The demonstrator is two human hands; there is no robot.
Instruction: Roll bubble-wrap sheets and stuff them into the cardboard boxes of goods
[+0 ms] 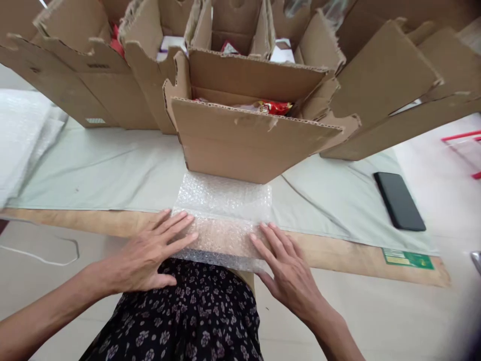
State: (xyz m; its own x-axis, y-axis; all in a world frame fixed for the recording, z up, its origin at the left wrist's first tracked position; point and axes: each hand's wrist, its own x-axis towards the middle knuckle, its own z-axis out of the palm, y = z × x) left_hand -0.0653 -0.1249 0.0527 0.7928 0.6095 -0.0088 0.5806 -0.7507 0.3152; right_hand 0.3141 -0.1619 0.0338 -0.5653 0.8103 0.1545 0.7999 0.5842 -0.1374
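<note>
Bubble wrap (225, 200) centre stage in the head view, spread across the near edge of the bench (338, 248), far end meeting the base of an open cardboard box (244, 145)! Left hand (150, 253) on one side, right hand (283, 258) on the other, both open, fingers resting on the sheet, gripping nothing. Laying-out looks done; no rolling or taping shows yet.
</note>
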